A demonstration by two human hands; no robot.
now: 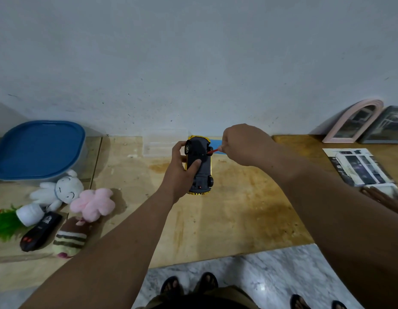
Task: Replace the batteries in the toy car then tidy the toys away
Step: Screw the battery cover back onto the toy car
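Head view is showing both forearms reaching forward over the worktop (238, 208), with the toy car (199, 166) as the landmark between the hands. The left hand (179, 172) is wrapping the car from its left side, thumb lying across the dark underside and fingers curling round the far edge, so this grip is clamped on the car. The right hand (240, 144) is hovering just right of the car's far end, wrist bent down, fingers pinching a thin red tool (213, 150), probably a small screwdriver, though it is too small to tell for sure. Its tip is touching the underside near the far right wheel.

The car is being held upside down just above the worktop, yellow body facing down, long axis running away from the person toward the wall (193, 63).

Beyond the car, the wall is closing off the worktop's far edge. A clear plastic box (164, 144) is sitting just left of the car's far end. Well left of the car are lying a blue-lidded tub (40, 150), plush toys (91, 202) and a black remote (41, 231). Well right of it, printed sheets (360, 166) are lying flat. Bare worktop is stretching from the car back to the near edge.
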